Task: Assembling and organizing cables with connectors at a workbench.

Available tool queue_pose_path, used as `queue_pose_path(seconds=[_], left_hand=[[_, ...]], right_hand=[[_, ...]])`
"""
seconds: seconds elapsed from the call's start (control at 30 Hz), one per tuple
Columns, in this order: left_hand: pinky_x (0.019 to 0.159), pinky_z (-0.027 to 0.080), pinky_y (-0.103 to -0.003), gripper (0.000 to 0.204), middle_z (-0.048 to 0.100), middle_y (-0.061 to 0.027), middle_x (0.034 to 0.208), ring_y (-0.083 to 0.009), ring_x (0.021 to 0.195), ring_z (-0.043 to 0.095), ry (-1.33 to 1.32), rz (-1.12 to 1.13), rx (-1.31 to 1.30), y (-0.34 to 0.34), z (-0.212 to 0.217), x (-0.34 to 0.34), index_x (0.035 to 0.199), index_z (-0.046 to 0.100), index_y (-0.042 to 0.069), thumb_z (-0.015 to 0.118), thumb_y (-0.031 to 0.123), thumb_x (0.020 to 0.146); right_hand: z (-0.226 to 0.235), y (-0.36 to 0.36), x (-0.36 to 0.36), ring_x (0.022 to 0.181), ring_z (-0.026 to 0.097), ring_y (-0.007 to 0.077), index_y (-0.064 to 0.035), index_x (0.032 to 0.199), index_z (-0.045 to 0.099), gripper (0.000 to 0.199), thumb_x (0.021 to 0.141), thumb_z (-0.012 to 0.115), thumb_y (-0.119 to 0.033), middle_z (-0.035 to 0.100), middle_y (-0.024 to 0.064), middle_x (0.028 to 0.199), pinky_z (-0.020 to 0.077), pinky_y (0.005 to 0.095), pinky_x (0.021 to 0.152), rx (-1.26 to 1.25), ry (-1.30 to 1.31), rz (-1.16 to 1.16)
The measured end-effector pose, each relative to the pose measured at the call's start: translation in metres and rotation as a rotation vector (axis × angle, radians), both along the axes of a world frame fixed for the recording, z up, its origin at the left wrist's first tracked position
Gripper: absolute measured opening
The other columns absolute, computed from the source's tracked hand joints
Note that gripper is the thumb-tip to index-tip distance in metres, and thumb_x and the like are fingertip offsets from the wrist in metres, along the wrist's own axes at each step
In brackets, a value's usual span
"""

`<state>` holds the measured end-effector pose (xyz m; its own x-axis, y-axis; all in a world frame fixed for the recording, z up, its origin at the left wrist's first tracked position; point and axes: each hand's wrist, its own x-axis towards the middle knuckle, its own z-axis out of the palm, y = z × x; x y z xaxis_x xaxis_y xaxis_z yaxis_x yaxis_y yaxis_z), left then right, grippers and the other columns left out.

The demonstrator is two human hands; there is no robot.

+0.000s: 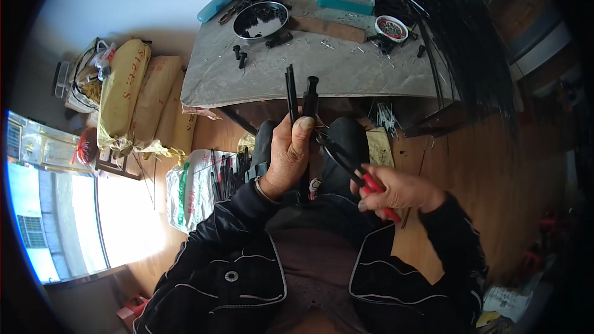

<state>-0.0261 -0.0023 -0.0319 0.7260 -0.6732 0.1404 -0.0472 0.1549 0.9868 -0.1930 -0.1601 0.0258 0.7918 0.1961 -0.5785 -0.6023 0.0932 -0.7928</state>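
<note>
My left hand [288,156] is closed in front of the table's near edge, gripping thin black rods [291,89] and a thicker black tube [311,98] with a flared end. Both point away from me, roughly side by side. Below and to the right, my right hand [402,188] is wrapped round the red handles of a pair of pliers [372,184]. Their dark jaws reach toward the tube just beside my left thumb. Fine wire-like strands show by the jaws; whether these are clamped is too small to tell.
On the grey table [247,86] are a round metal bowl [237,33] of black pieces, a teal tray [346,7], a small white dish [405,29] and a wooden strip [328,29]. Long black rods [476,49] overhang the right. Yellow sacks [120,96] stand left.
</note>
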Motion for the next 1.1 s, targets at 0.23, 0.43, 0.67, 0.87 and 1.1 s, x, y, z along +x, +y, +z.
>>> queue_pose_path(seconds=[0.23, 0.43, 0.67, 0.87, 1.1], left_hand=[[0.048, 0.036, -0.019, 0.051, 0.051, 0.0033, 0.066, -0.0034, 0.054, 0.046, 0.113, -0.033, -0.062, 0.007, 0.002, 0.002, 0.094, 0.056, 0.004, 0.049, 0.054, 0.094], [0.048, 0.035, -0.019, 0.052, 0.051, 0.0031, 0.066, -0.0035, 0.053, 0.046, 0.097, -0.061, -0.084, 0.006, 0.006, 0.0, 0.094, 0.055, 0.004, 0.049, 0.056, 0.094], [0.048, 0.035, -0.019, 0.052, 0.052, 0.0028, 0.069, -0.0039, 0.053, 0.045, 0.094, -0.041, -0.05, 0.007, 0.008, -0.001, 0.095, 0.055, 0.004, 0.048, 0.056, 0.094], [0.047, 0.036, -0.018, 0.053, 0.052, 0.0023, 0.068, -0.0037, 0.053, 0.046, 0.081, -0.196, -0.081, 0.013, 0.014, -0.005, 0.095, 0.055, 0.004, 0.046, 0.056, 0.094], [0.044, 0.037, -0.018, 0.054, 0.052, 0.0008, 0.069, -0.0038, 0.052, 0.049, 0.023, -0.197, -0.038, 0.012, 0.013, -0.004, 0.096, 0.054, 0.004, 0.045, 0.057, 0.094]], right_hand=[[-0.017, 0.003, -0.014, 0.055, 0.06, 0.0134, -0.0001, 0.108, 0.053, 0.035, 0.095, 0.057, -0.032, 0.063, 0.0113, 0.08, 0.0482, 0.0251, 0.049, 0.429, -0.085, -0.262], [-0.058, 0.006, -0.009, 0.043, 0.049, 0.0075, -0.0057, 0.099, 0.049, 0.048, 0.082, 0.071, -0.045, 0.053, -0.0003, 0.063, 0.0405, 0.0204, 0.04, 0.924, -0.219, -0.003], [-0.01, 0.009, -0.007, 0.061, 0.056, 0.0066, 0.0039, 0.115, 0.052, 0.034, 0.087, 0.062, -0.015, 0.058, 0.0033, 0.075, 0.0456, 0.0226, 0.051, -1.048, -0.817, -0.096], [-0.022, 0.021, -0.017, 0.051, 0.049, 0.0084, 0.0054, 0.108, 0.055, 0.03, 0.094, 0.058, -0.021, 0.052, 0.0031, 0.07, 0.0423, 0.0224, 0.046, 0.53, -0.024, -0.11], [0.002, 0.011, -0.007, 0.074, 0.067, 0.019, 0.0078, 0.125, 0.049, 0.045, 0.097, 0.054, -0.026, 0.067, 0.0163, 0.092, 0.0534, 0.028, 0.07, 0.182, -0.124, -0.048]])
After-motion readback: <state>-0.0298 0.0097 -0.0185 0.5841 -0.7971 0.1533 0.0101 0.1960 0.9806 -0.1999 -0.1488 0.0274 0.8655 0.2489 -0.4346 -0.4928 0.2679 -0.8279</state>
